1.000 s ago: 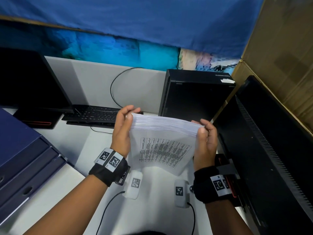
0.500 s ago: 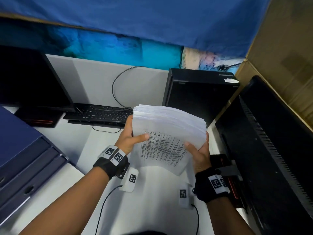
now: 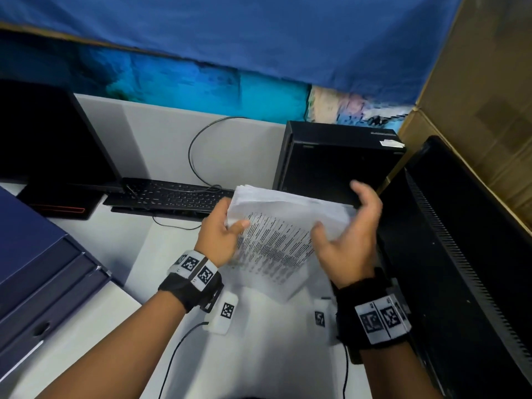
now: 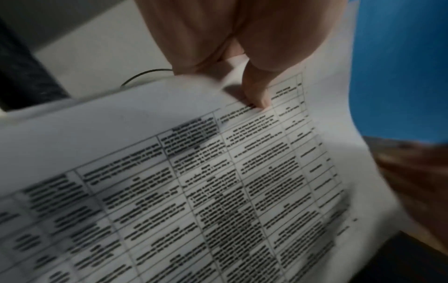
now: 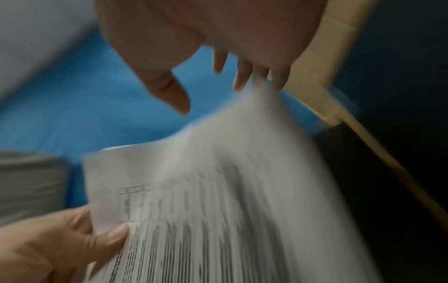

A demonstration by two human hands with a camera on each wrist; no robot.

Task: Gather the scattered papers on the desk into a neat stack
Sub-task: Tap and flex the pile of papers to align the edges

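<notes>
Item one: stack of papers (image 3: 283,226), printed table uppermost, which I hold tilted in the air above the white table (image 3: 259,341), in front of the black computer tower (image 3: 336,162).

Left hand (image 3: 218,237): I grip the stack's left edge, thumb pressed on the printed face, fingers (image 3: 223,207) curled behind.

Right hand (image 3: 349,240): spread loose at the stack's right edge, thumb lifted off the sheet; the fingertips (image 5: 281,80) look to meet the paper's edge, though the wrist view is blurred. Nothing gripped.

Surroundings: black keyboard (image 3: 172,197) behind the left hand; dark monitor (image 3: 49,139) far left; blue drawer unit (image 3: 37,269) near left; a second monitor (image 3: 466,240) on the right.
</notes>
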